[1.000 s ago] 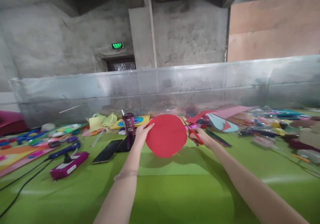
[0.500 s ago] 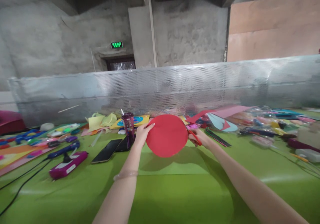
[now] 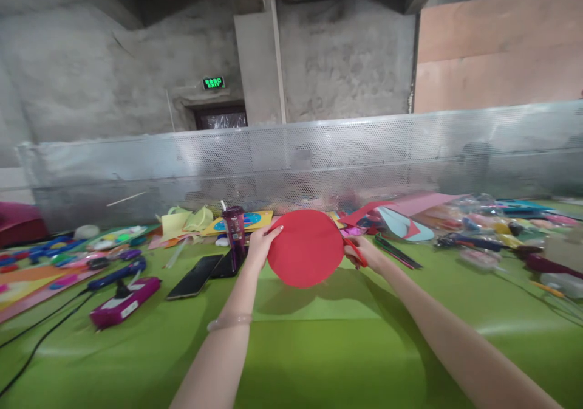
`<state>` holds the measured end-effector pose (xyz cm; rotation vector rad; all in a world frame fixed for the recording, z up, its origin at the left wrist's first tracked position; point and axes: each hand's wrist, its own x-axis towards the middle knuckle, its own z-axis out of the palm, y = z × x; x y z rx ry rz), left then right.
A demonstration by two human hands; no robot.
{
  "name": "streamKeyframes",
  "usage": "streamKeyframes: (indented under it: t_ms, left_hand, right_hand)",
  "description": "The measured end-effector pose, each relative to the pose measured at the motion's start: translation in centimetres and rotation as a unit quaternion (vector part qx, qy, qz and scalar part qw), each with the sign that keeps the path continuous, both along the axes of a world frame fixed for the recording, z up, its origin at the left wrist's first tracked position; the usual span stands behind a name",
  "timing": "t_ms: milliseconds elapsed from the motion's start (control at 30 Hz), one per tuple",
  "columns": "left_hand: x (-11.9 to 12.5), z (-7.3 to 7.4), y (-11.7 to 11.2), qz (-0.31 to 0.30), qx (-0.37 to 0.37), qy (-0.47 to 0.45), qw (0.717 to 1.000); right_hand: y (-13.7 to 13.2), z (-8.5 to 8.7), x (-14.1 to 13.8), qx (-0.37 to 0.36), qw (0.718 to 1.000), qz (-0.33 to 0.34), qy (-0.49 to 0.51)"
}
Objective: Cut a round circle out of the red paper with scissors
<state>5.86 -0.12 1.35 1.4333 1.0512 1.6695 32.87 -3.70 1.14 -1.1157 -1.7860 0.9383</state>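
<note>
My left hand [image 3: 260, 246] pinches the left edge of a round red paper disc [image 3: 305, 248] and holds it upright above the green table [image 3: 319, 348]. My right hand [image 3: 364, 252] grips red-handled scissors [image 3: 353, 248] whose blades meet the disc's right edge. A lighter green sheet [image 3: 319, 302] lies flat under the disc.
A purple tumbler [image 3: 235, 231] and two dark phones [image 3: 194, 277] sit just left of my left hand. A magenta glue gun [image 3: 122, 302] with a black cord lies further left. Coloured paper scraps, pens and craft bits cover both sides. A perforated metal screen [image 3: 319, 154] runs along the table's back.
The red disc has shifted very slightly right against the scissors; both hands keep nearly the same place.
</note>
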Motion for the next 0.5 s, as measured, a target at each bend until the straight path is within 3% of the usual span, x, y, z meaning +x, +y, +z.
streamKeyframes:
  t_ms: [500]
  left_hand:
    - [-0.03,-0.12,0.26,-0.008,0.001,-0.016,1.000]
  right_hand:
    - [-0.27,0.05,-0.32,0.002,1.000,-0.009,-0.003]
